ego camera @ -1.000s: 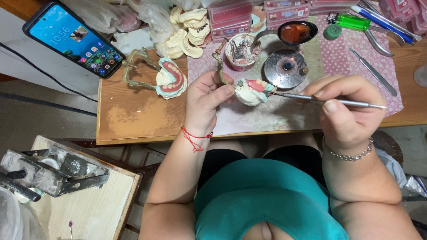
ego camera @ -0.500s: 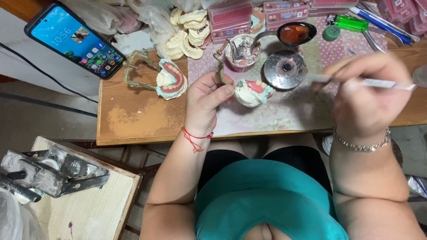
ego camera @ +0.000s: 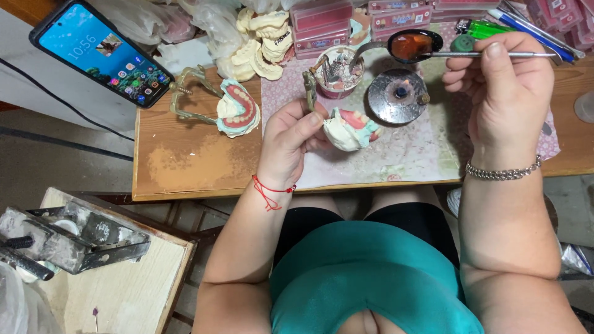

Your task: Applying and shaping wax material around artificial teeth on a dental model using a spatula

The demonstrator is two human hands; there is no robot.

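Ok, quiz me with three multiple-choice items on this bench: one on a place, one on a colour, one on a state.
1. Where is the tip of the metal tool in the right hand?
A in the small pan of orange wax
B on the phone
C on the floor

2. What colour is the thread on the left wrist?
A blue
B red
C white

3. The dental model at the left hand is
A wrapped in plastic
B dropped on the floor
C held above the desk

A: the tip reaches the pan. B: red thread. C: the fingers grip it.
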